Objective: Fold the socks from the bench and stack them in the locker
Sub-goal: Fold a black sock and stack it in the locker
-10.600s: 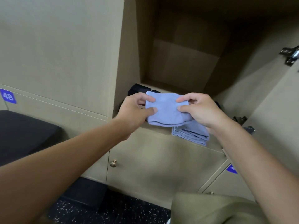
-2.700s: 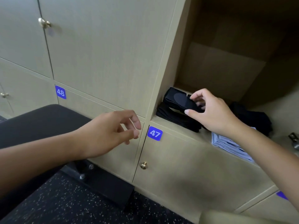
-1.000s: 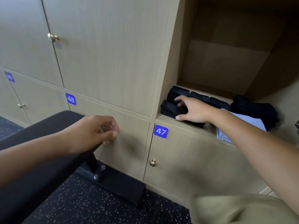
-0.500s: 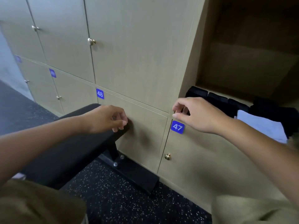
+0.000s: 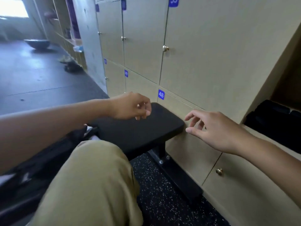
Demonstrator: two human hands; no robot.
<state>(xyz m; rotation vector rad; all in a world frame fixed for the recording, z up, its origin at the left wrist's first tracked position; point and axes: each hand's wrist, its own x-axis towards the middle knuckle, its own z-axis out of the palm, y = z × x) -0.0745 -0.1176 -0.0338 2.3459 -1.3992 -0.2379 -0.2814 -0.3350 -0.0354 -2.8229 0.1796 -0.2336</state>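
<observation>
Soft, even indoor light on the locker doors (image 5: 211, 54), no hard glare. Window (image 5: 13, 7) top left is blown out white and throws a pale sheen on the dark floor (image 5: 32, 75). Open locker (image 5: 286, 88) at right edge sits in deep shadow. Far background is blurred; near knee (image 5: 91, 185) is soft. Wide-angle bending tilts the door lines at the edges.

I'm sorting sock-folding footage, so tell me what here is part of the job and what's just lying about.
Job: bench; dark folded socks in the open locker; left hand and right hand, both holding nothing.
Lying about: blue bowl-shaped thing; shoes on the floor.
</observation>
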